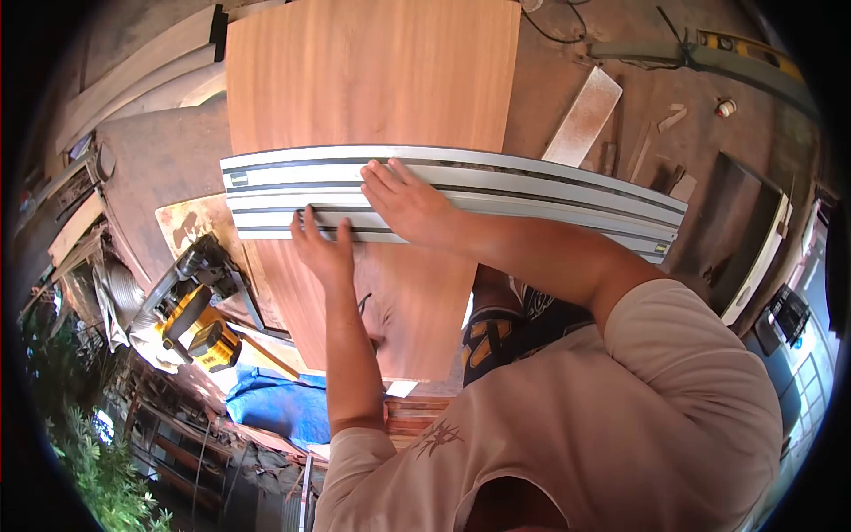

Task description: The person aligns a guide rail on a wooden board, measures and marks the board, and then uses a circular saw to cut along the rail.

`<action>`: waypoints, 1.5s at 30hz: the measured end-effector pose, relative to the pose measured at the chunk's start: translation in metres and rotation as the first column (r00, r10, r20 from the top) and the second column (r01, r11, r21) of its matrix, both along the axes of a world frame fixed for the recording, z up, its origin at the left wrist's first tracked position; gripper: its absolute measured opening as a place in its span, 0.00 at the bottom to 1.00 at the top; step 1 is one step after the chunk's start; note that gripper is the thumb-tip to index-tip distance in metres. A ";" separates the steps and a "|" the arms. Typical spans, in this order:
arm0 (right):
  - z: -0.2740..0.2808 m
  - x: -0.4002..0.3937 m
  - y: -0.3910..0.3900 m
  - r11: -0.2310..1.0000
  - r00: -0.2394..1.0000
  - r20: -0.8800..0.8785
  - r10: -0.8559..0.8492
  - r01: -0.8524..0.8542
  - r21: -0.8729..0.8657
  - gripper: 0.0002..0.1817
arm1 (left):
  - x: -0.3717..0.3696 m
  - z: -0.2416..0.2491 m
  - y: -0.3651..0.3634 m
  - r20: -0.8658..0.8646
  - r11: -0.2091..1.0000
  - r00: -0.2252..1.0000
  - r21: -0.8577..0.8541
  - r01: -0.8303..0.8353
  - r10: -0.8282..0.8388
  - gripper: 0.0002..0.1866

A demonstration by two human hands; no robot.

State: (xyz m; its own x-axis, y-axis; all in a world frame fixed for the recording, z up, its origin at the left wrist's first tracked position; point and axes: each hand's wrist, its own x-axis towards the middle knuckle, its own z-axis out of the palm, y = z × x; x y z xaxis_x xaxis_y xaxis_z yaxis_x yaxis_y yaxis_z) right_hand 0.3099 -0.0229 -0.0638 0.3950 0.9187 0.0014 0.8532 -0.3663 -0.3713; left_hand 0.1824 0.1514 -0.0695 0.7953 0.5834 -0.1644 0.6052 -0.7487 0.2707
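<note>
A long silver guide rail [532, 182] with dark strips lies across a wood-grained board [372, 80]. My right hand [403, 199] rests flat on the rail, left of its middle, with the fingers stretched out. Lower and further left, my left hand [324, 248] touches the rail's near edge, its thumb and fingers apart. Neither hand grips anything. The board extends beyond the rail on both the far side and the side toward my body.
To the left sits a yellow and black power saw [204, 324]. A blue cloth or bag [279, 408] lies below it. Wooden strips [151, 75] are at the far left, a whitish plank [585, 115] at the right, and a yellow spirit level [749, 53] at the far right.
</note>
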 end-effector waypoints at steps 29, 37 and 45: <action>0.017 -0.009 0.027 0.952 0.983 -0.091 0.157 -0.175 -0.253 0.46 | 0.023 0.026 -0.023 -0.354 0.988 0.928 -0.052 -0.144 0.117 0.65; 0.025 -0.015 0.035 0.940 0.984 -0.018 0.175 -0.172 -0.295 0.42 | -0.042 0.015 -0.066 0.010 0.926 0.944 -0.199 -0.320 0.329 0.45; 0.017 -0.018 0.039 0.936 0.986 0.053 0.160 -0.135 -0.325 0.39 | -0.215 0.048 -0.162 0.249 0.876 0.848 -0.264 -0.404 0.467 0.32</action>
State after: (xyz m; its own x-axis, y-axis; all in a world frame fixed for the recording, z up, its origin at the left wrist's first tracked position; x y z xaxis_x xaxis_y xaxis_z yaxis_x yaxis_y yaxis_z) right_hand 0.2914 0.0159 -0.0467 0.2657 0.9236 -0.2764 0.9279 -0.3227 -0.1865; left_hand -0.0322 -0.0110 -0.0216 0.4952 0.8619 -0.1091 0.7235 -0.3396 0.6009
